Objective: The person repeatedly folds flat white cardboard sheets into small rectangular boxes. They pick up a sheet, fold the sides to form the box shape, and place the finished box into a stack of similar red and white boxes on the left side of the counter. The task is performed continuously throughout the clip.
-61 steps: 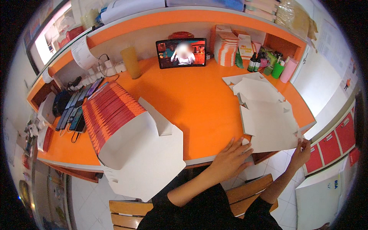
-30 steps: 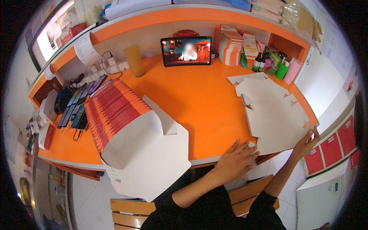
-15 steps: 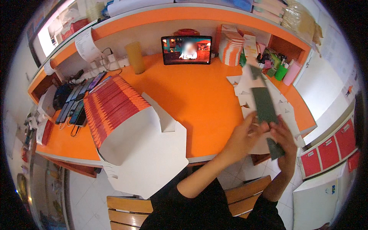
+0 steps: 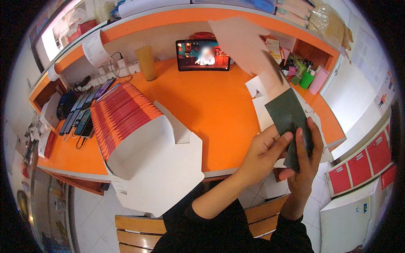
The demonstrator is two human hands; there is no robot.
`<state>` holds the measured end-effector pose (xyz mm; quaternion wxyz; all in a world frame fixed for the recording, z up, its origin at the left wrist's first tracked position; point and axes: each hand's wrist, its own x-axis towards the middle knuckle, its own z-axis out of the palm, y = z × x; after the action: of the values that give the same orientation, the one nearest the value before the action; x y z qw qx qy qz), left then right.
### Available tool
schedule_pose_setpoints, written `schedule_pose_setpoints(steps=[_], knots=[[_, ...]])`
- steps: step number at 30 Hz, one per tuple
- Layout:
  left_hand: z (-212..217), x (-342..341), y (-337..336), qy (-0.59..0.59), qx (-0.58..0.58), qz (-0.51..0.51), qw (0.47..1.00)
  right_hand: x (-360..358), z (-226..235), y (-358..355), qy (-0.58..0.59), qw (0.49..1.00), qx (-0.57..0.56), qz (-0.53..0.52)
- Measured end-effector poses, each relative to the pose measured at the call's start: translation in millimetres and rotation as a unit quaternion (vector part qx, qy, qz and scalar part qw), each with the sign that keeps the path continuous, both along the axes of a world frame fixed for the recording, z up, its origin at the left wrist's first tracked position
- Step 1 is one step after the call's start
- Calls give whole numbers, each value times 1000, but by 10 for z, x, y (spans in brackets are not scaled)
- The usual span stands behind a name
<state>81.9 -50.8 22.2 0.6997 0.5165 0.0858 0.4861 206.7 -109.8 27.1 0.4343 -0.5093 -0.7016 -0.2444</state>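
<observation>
Both my hands hold one flat cardboard box blank (image 4: 270,76) lifted upright in front of me; its lower part is dark green, its upper flap pale and blurred. My left hand (image 4: 263,154) pinches the lower left edge. My right hand (image 4: 306,156) grips the lower right side, fingers wrapped over the dark panel. Under the lifted piece a stack of white flat blanks (image 4: 261,105) lies on the right of the orange desk (image 4: 202,105). A long fanned row of red-edged folded boxes (image 4: 126,122) lies to the left, its white front flaps hanging over the desk's near edge.
A tablet (image 4: 203,55) stands at the back beside an orange cup (image 4: 146,63). Several phones on cables (image 4: 82,111) lie at the far left. Bottles and a pink cup (image 4: 310,78) stand at the back right. A wooden bench (image 4: 139,232) is below me.
My hands went from the desk's near edge to the right stack, picked up one blank and raised it. It now stands higher, its top flap swinging up in front of the shelf.
</observation>
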Motion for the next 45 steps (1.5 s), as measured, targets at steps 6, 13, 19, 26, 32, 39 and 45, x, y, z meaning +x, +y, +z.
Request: schedule_pose_setpoints(steps=[6,13,19,26,32,39,45], knots=[[34,13,-216,5,150,86,985,-192,-1,26,79,993,70,-56],[53,53,-257,-3,228,121,966,-359,-141,122,295,954,43,27],[-65,-242,-25,203,370,189,887,126,-186,382,576,785,71,216],[-282,-423,83,292,287,138,902,713,-268,646,361,906,-67,211],[-313,-402,184,278,166,165,932,500,-140,603,167,973,-71,146],[-382,-343,225,261,253,171,916,275,-15,555,73,984,-156,47],[-452,-352,280,272,278,185,903,234,-56,567,40,980,-146,129]])
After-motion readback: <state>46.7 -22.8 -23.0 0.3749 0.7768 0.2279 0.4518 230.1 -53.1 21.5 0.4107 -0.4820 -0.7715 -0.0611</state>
